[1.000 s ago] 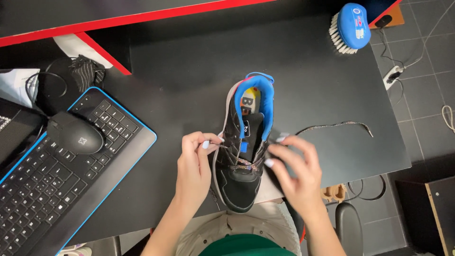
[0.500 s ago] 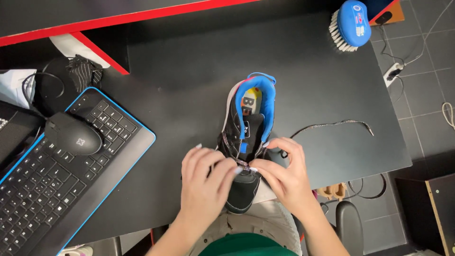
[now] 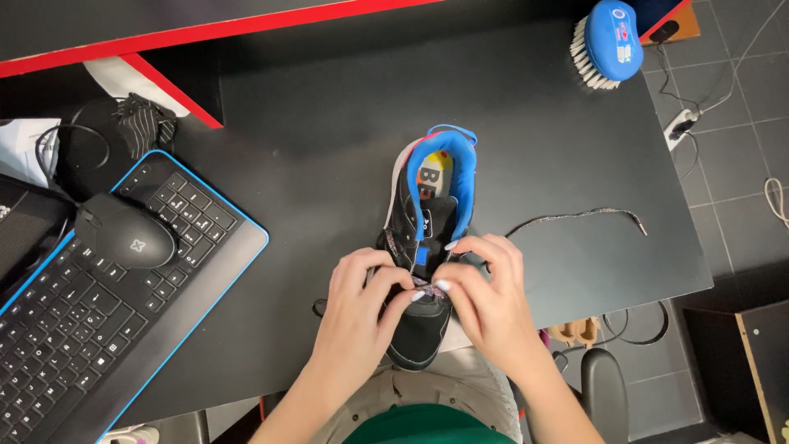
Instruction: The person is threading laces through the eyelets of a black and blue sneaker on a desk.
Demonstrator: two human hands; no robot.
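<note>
The flat black surface (image 3: pixel 329 123) with its red-edged raised shelf carries everything. At its left a black keyboard with a bright blue border (image 3: pixel 99 296) lies at a slant, a black computer mouse (image 3: pixel 127 234) resting on its upper keys. Near the front edge lies a black sneaker with a blue padded collar (image 3: pixel 431 214), toe toward the person and heel away. A blue-backed scrubbing brush with pale bristles (image 3: pixel 608 41) sits at the far right corner, well apart from the shoe. A thin patterned shoelace (image 3: pixel 575 216) trails from the shoe's right side out across the surface.

Both hands are on the lower lacing area, over the forefoot. The left hand (image 3: pixel 362 304) covers the shoe's left side, its fingers (image 3: pixel 394 275) bent in and pinching at the lace there. The right hand (image 3: pixel 489 300) curls in from the right, fingers (image 3: pixel 460 247) closed around the lace strands, its fingertips just beside the left hand's. The lace crossing lies directly under and between these fingertips.

Risks, as I judge them: the long free end could snag or drag off the edge if pulled sharply; a hard tug could slide the light shoe toward the front edge; uneven pulling could leave the two lace ends unequal.
</note>
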